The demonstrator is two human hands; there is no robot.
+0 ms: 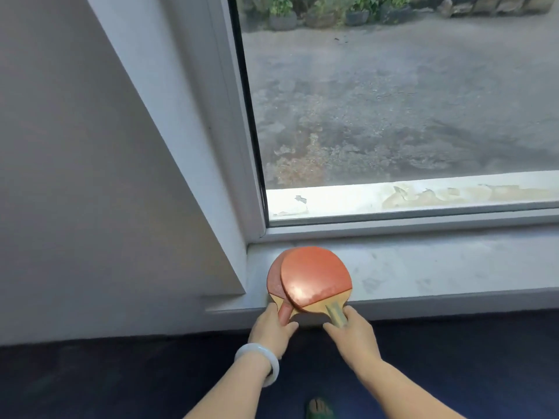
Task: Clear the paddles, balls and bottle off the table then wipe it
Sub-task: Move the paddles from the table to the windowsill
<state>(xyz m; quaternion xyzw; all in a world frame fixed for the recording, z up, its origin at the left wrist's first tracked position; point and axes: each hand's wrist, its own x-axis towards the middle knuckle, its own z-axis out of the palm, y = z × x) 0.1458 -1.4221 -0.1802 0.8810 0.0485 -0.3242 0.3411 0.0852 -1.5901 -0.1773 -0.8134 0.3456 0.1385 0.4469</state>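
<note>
Head view, lower centre of frame: two red paddles overlap on the grey window sill (pixel 423 273), upper paddle (pixel 316 278) over lower paddle (pixel 274 281), handles past the sill's near edge. Left hand (pixel 272 331) pinches the lower paddle's handle; right hand (pixel 354 334) grips the upper's. White bangle (pixel 261 362) on left wrist.

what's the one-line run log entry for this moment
stage: stowing paddles | left hand: holds lower paddle handle | right hand: holds upper paddle handle | paddles: overlapped on windowsill | table, balls, bottle: out of view
</note>
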